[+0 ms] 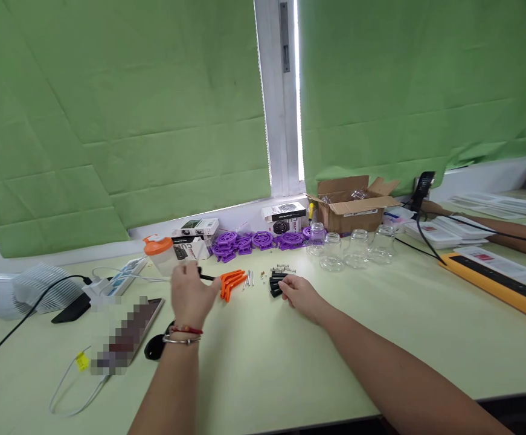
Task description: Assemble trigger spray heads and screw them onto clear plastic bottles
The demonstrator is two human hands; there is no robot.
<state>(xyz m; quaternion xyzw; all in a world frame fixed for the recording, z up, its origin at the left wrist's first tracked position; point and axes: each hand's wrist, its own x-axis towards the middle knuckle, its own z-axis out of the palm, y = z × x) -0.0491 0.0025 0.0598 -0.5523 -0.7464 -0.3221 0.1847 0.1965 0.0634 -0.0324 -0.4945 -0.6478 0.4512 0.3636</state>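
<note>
My left hand (193, 295), with a red string and a silver bracelet at its wrist, is over the table left of the orange parts (232, 284). A black rod-like piece (207, 277) shows beside its fingers; whether the hand holds it is unclear. My right hand (302, 295) has its fingers pinched at the black cylindrical parts (277, 283). Small springs (283, 268) lie just behind those parts. Metal pins (248, 279) rest between the orange and black parts. Purple wheel-shaped parts (263, 240) line the back.
Glass jars (358, 249) and an open cardboard box (353, 211) stand at back right. An orange-lidded cup (158, 254), phone (131, 335), power strip (127, 276) and cables are at left. Another person's arm (484, 232) reaches in at right, behind a yellow-orange bar (498, 290).
</note>
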